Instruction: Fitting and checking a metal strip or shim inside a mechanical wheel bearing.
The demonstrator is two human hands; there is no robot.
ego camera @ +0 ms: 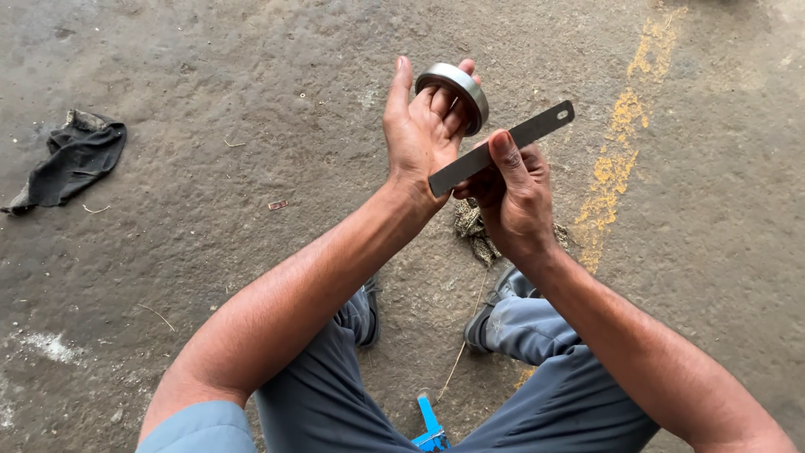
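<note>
My left hand (pixel 423 134) is raised over the concrete floor and grips a round silver metal ring (pixel 457 91), like a bearing race, between its fingertips. My right hand (pixel 513 195) sits just right of it and holds a flat dark steel ruler (pixel 503 147) by its middle. The ruler slants up to the right, with a small hole at its far end, and its lower end crosses in front of my left palm. My forearms reach up from the bottom of the view, above my grey-trousered legs.
A crumpled black rag (pixel 71 159) lies on the floor at the left. A dirty wad of cloth (pixel 476 231) sits under my hands by my shoes. A worn yellow painted line (pixel 616 159) runs along the right. A blue tool (pixel 429 426) shows between my legs.
</note>
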